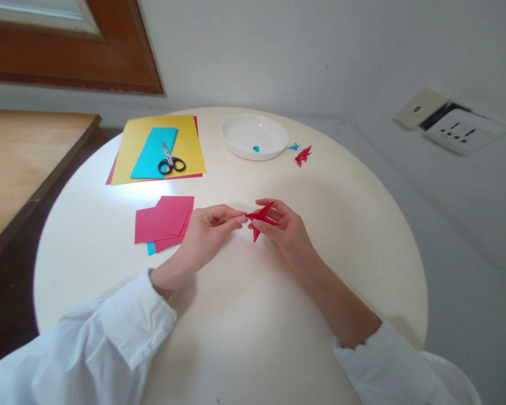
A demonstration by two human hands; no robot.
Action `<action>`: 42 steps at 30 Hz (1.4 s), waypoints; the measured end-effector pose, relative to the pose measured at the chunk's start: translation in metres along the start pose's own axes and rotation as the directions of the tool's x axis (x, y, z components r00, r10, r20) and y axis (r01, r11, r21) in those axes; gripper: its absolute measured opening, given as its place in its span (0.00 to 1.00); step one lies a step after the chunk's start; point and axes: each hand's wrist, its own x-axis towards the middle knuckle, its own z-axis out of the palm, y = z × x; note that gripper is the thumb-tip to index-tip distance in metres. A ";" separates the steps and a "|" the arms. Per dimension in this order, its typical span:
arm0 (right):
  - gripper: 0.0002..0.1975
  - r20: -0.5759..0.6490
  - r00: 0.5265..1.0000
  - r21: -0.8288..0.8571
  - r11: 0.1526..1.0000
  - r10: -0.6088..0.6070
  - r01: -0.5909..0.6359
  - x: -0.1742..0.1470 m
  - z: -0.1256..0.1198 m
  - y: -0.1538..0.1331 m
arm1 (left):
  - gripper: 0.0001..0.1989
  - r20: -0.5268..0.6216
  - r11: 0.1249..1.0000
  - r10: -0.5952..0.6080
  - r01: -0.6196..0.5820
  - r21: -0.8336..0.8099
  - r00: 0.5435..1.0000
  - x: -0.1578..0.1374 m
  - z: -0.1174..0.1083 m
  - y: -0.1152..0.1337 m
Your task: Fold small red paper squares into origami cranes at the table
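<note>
A red folded paper crane (261,215) is held between my two hands over the middle of the round white table (236,326). My left hand (213,225) pinches its left tip between thumb and fingers. Around the body of the crane, my right hand (284,228) is closed, thumb in front and fingers behind. Pointed paper parts stick out above and below the right thumb. Just left of my left hand lie several pink-red paper squares (164,219), with a blue sheet (151,248) showing under them.
Scissors (171,162) with black handles rest on folded blue paper (145,160) atop yellow sheets (194,146). A white dish (255,126) holds a small blue piece (256,149). Right of it lie a tiny blue crane (294,147) and red folded paper (303,156).
</note>
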 end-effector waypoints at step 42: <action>0.12 -0.018 0.978 -0.214 0.956 -0.208 0.199 -0.001 0.002 0.006 | 0.12 0.097 0.972 -0.056 0.076 -0.221 0.994 0.001 0.002 -0.005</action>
